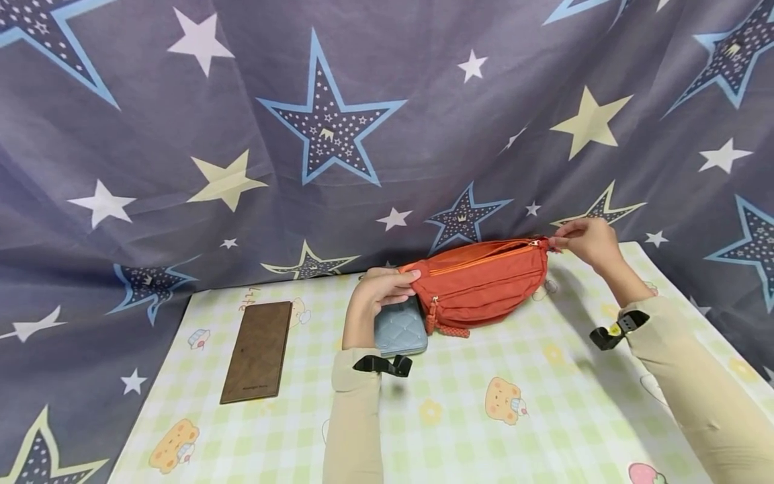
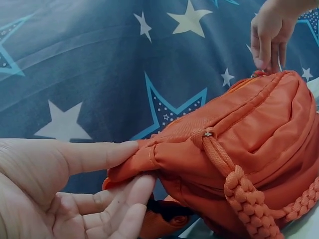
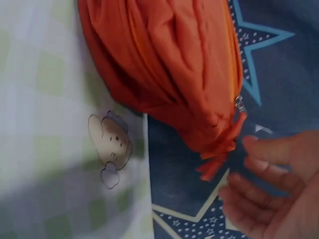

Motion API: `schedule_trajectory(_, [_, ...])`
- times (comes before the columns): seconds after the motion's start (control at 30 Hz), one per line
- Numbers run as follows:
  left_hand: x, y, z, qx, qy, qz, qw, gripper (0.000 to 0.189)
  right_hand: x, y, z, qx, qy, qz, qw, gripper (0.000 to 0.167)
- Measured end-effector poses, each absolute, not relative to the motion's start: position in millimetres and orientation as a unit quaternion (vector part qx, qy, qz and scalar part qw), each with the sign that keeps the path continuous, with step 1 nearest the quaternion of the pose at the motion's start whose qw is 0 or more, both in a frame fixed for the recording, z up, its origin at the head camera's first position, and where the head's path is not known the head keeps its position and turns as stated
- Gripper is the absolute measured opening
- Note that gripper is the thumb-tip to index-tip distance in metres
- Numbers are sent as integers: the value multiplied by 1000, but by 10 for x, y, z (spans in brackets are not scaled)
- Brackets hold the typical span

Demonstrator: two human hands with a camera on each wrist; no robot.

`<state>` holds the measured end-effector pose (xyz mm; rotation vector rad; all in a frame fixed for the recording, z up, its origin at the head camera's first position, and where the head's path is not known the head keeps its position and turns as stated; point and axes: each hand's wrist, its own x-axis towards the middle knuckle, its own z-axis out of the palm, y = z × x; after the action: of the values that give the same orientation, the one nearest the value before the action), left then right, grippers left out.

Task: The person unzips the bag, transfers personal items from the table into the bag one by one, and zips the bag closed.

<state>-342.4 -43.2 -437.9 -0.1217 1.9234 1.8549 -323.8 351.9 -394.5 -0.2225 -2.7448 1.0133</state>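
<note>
An orange-red waist bag is held up at a tilt over the table, with a zipper along its top edge. My left hand pinches the bag's left end between thumb and fingers, as the left wrist view shows. A braided pull hangs near that hand. At the bag's right end, my right hand is close beside the zipper pull. In the right wrist view its fingers are loosely bent, slightly apart from the pull, with nothing between them. A blue quilted wallet lies partly hidden beneath the left hand and bag.
A brown long wallet lies on the left of the table. The table has a green checked cloth with cartoon prints. Behind it hangs a dark curtain with stars, close to the bag's back.
</note>
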Motion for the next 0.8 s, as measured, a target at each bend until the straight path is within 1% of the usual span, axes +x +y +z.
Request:
schedule_trajectory(0.1, [-3416, -452, -4365, -35, 708, 664, 237, 19, -3168, 3507, -3872, -107, -913, 381, 98, 30])
schedule_trajectory(0.17, [-3412, -475, -4359, -30, 715, 657, 238, 23, -3133, 3497, -3812, -118, -887, 441, 74, 23])
schedule_trajectory(0.23, [-3413, -507, -4357, -27, 719, 652, 239, 29, -3107, 3486, -3749, -121, -853, 507, 34, 14])
schedule_trajectory(0.27, [-3414, -527, -4355, -26, 721, 650, 238, 31, -3097, 3479, -3719, -121, -835, 537, 8, 13])
schedule_trajectory(0.37, [-3409, -570, -4323, -25, 730, 645, 224, 36, -3070, 3470, -3641, -122, -799, 585, -70, 26])
schedule_trajectory(0.43, [-3385, -584, -4279, -29, 746, 638, 192, 36, -3067, 3470, -3617, -124, -782, 599, -118, 28])
schedule_trajectory(0.53, [-3319, -574, -4192, -44, 785, 610, 100, 31, -3085, 3471, -3620, -130, -760, 609, -186, 26])
schedule_trajectory(0.63, [-3233, -501, -4072, -57, 830, 555, 10, 27, -3104, 3464, -3652, -134, -746, 608, -237, 24])
schedule_trajectory(0.7, [-3196, -409, -3990, -44, 851, 523, -20, 26, -3110, 3445, -3679, -135, -742, 603, -259, 23])
schedule_trajectory(0.8, [-3224, -193, -3882, 11, 868, 495, -32, 25, -3120, 3411, -3722, -134, -748, 590, -273, 26])
